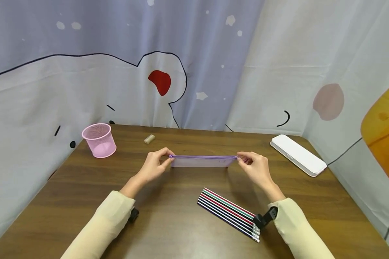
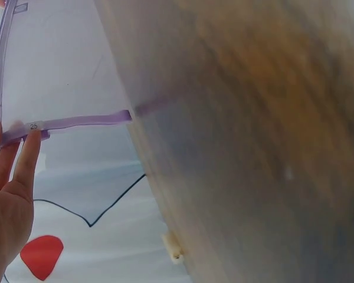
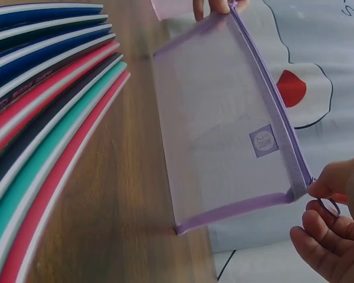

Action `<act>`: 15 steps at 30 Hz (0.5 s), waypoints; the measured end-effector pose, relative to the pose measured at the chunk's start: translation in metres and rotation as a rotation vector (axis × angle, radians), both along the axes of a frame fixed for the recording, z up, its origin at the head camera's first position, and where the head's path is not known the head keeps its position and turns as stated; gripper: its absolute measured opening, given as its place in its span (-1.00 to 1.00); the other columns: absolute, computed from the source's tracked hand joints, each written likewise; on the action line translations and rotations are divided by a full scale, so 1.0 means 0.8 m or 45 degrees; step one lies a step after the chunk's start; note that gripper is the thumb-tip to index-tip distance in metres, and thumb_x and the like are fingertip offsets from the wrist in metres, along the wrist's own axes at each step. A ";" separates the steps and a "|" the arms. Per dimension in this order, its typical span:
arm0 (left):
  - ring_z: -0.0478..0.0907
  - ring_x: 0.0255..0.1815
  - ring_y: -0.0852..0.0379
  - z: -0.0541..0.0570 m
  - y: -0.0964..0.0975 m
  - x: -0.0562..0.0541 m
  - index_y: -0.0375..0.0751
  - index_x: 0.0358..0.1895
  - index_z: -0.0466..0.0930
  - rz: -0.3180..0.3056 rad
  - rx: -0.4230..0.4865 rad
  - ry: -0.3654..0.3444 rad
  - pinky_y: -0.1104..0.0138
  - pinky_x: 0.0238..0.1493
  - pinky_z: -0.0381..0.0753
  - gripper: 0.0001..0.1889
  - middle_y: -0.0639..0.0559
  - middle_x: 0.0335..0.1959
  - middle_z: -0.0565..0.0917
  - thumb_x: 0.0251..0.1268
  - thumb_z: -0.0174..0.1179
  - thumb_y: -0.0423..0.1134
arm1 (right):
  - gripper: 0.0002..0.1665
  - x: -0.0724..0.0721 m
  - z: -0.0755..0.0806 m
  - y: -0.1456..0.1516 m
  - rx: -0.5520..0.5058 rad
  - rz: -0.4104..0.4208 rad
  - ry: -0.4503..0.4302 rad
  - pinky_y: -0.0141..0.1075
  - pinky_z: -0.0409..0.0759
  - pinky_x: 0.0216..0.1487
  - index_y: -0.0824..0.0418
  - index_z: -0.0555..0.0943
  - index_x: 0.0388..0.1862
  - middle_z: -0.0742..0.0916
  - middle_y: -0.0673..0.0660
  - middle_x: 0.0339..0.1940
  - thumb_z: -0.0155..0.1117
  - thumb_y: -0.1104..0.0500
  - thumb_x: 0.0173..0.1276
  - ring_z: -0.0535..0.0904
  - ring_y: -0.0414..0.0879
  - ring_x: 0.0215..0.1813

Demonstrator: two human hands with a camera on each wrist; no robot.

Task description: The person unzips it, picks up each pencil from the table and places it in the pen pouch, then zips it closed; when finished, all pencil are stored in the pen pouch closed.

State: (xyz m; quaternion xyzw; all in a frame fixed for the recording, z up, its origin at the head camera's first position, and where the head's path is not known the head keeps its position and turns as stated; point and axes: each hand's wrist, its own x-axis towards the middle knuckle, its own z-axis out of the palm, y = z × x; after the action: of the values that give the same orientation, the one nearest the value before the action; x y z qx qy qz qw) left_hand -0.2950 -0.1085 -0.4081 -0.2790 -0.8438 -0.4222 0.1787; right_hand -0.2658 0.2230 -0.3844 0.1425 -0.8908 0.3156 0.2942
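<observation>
A translucent zip pouch point(image 1: 199, 162) with purple edging stands upright near the middle of the table, its lower edge at the wood. My left hand point(image 1: 153, 166) pinches its top left corner between thumb and fingers. At the opposite top corner, my right hand point(image 1: 256, 168) pinches the zipper end, where a small ring point(image 3: 329, 207) hangs by the fingers. The zipper point(image 3: 271, 94) runs along the top, and a small square label point(image 3: 264, 141) shows on the pouch's side. Several striped pencils point(image 1: 225, 212) lie side by side in front of the pouch, near my right wrist.
A pink mesh pencil cup point(image 1: 99, 140) stands at the back left. A small beige block point(image 1: 149, 139) lies near the back edge. At the back right rests a white case point(image 1: 298, 154). A printed curtain point(image 1: 207, 64) hangs right behind the table.
</observation>
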 end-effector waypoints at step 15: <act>0.60 -0.21 0.06 0.000 0.007 0.007 -0.19 -0.14 0.56 0.026 0.112 -0.027 0.29 -0.25 0.62 -0.78 -0.10 -0.20 0.66 0.12 0.13 -0.40 | -0.67 0.001 -0.001 -0.015 -0.241 -0.210 -0.014 -0.52 0.36 -0.51 0.32 0.49 -0.23 0.68 0.12 -0.66 0.30 0.20 0.05 0.44 -0.34 -0.62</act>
State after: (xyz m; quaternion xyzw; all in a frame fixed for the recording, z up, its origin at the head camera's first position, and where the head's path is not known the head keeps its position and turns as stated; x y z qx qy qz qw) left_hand -0.2893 -0.1032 -0.4077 -0.2578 -0.8290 -0.4600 0.1861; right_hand -0.2650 0.2109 -0.3850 0.0387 -0.8673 0.3739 0.3263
